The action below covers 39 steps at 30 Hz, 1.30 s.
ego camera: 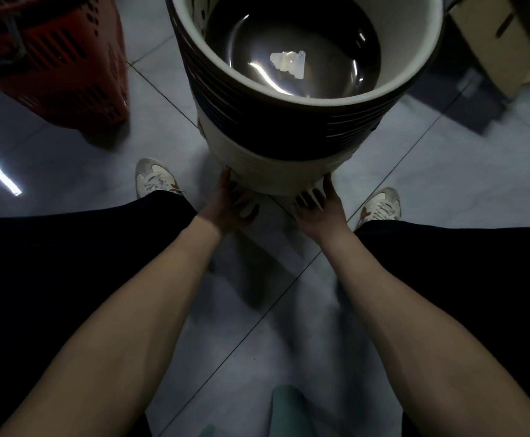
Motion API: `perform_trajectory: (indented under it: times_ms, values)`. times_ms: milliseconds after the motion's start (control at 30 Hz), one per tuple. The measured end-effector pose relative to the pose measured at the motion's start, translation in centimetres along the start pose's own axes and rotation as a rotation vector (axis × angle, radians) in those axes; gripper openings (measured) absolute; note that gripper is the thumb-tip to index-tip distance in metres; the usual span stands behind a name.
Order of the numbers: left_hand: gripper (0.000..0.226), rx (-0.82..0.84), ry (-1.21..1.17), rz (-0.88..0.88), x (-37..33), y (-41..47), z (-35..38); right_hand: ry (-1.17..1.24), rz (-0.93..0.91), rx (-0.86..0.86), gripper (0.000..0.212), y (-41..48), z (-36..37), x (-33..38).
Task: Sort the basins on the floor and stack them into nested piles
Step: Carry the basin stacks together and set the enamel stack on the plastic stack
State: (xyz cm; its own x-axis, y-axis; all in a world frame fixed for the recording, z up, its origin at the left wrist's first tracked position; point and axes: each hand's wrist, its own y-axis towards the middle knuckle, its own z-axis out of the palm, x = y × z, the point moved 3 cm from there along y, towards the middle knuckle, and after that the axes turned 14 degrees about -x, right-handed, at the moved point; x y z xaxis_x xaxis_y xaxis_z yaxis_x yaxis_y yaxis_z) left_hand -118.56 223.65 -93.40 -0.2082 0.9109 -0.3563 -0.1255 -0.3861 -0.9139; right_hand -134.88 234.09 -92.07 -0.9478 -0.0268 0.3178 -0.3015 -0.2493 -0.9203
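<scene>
Where fingers [311, 197] spread, basin stack [289, 137] base touches them.

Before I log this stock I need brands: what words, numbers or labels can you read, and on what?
No text is legible.
White sticker inside the top basin: print too blurred to read.
Cardboard box: no readable marking.
Red shopping basket: none visible.

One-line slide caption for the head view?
Left hand and right hand hold the base of a tall nested basin stack; red basket on tiled floor nearby.
</scene>
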Motion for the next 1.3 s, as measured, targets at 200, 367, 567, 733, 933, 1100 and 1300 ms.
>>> perform_trajectory:
  times_ms: [200, 367, 567, 733, 933, 1100, 1300]
  values:
    - [0.050, -0.015, 0.117, 0.007, -1.3, -5.3, -0.4, -0.211, -0.117, -0.112, 0.067, -3.3, -0.3, 3.3]
    - [0.051, 0.034, 0.205, 0.101, -4.2, -11.4, -0.5, -0.313, -0.247, -0.099, 0.053, -9.3, 0.2, 7.1]
    - [0.053, 0.099, 0.333, 0.266, -7.7, -20.5, -0.8, -0.361, -0.378, -0.002, 0.027, -18.2, 0.9, 10.5]
    - [0.063, 0.078, 0.542, 0.435, -9.0, -26.1, -2.1, -0.422, -0.475, 0.062, 0.043, -23.6, -0.1, 11.8]
    - [0.060, 0.048, 0.727, 0.580, -9.6, -30.9, -3.5, -0.552, -0.584, 0.163, 0.027, -29.7, -2.9, 12.3]
    - [0.054, 0.069, 0.771, 0.707, -9.9, -32.6, -2.3, -0.563, -0.598, 0.181, 0.020, -31.0, -4.6, 11.3]
    - [0.062, 0.096, 0.805, 0.717, -9.3, -31.7, -3.0, -0.593, -0.646, 0.105, 0.061, -31.2, -4.3, 11.2]
